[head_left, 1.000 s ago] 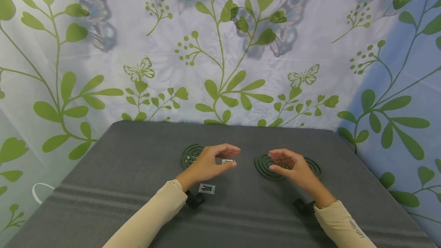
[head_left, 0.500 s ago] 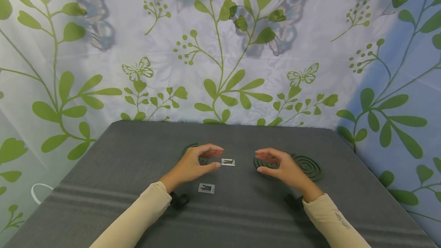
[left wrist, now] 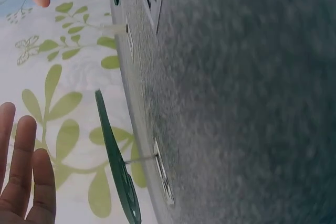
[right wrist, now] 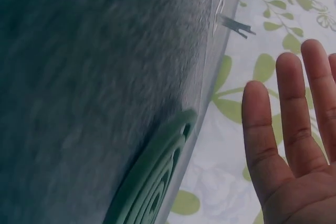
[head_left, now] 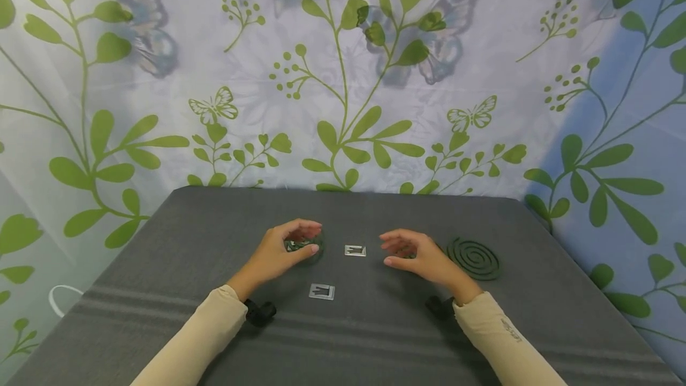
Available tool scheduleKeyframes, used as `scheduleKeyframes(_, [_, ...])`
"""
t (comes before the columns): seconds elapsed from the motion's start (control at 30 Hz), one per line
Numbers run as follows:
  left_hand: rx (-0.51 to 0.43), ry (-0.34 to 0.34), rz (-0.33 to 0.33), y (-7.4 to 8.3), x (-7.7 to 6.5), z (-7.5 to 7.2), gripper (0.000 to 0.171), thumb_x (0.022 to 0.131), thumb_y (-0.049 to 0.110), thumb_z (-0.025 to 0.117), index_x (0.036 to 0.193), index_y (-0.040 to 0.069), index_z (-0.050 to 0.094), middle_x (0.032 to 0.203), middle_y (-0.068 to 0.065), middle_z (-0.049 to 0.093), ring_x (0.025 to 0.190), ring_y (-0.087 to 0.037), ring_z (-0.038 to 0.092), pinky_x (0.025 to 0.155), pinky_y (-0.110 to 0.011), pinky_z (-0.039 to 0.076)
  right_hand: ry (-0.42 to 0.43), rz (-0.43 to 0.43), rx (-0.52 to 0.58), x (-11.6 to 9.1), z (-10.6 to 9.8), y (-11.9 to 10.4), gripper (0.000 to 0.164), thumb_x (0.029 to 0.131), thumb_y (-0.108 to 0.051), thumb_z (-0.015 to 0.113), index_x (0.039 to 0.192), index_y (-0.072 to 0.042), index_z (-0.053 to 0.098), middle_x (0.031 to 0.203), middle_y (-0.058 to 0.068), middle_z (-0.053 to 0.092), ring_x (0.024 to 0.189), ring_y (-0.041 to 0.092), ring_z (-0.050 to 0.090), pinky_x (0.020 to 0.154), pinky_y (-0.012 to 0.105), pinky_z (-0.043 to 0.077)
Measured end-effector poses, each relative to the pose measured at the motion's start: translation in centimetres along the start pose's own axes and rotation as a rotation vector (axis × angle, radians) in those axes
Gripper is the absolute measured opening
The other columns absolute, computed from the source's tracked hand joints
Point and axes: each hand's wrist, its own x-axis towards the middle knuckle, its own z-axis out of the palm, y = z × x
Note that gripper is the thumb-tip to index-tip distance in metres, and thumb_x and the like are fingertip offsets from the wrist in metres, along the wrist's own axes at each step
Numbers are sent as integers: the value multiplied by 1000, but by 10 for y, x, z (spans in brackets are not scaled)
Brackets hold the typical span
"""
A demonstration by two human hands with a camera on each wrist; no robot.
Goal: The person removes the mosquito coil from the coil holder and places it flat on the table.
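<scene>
My left hand (head_left: 278,252) hovers over the left side of the table, fingers loosely curved and holding nothing. Partly behind it is a green mosquito coil (head_left: 318,252); the left wrist view shows this coil (left wrist: 118,166) raised on the prong of a flat metal stand (left wrist: 164,179). My right hand (head_left: 423,258) also holds nothing, its fingers relaxed and thumb apart. It nearly covers one coil, with a bit of green between the fingers. To its right another mosquito coil (head_left: 474,258) lies flat. Between the hands sits a metal coil stand (head_left: 355,250), its prong bent up.
A second bare metal stand (head_left: 321,291) lies nearer the front, right of the left wrist. Everything rests on a grey cloth-covered table (head_left: 364,338). Behind it hangs a white curtain (head_left: 343,76) with green leaves and butterflies. A white loop (head_left: 64,299) shows at the left edge.
Both hands have drifted left, uncovering the middle stand and the right-hand coil. The right hand now covers the other coil there. The coils and stands stay in place.
</scene>
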Motion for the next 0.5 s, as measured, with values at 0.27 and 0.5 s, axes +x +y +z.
scheduleKeyframes(0.27, [11, -12, -21, -6, 0, -11, 41, 103, 11, 77, 142, 6, 68, 130, -20, 73, 119, -40, 69, 101, -61, 54, -67, 22, 88, 14, 12, -1, 44, 102, -3, 74, 141, 12, 61, 119, 31, 72, 99, 18, 73, 86, 33, 59])
scheduleKeyframes(0.5, [-9, 40, -63, -19, -3, -29, 47, 104, 7, 74, 149, 3, 61, 136, -26, 69, 119, -36, 70, 99, -41, 57, -90, 36, 89, 28, 27, -3, 42, 104, -4, 72, 141, 13, 60, 116, 28, 74, 99, 24, 74, 86, 32, 59])
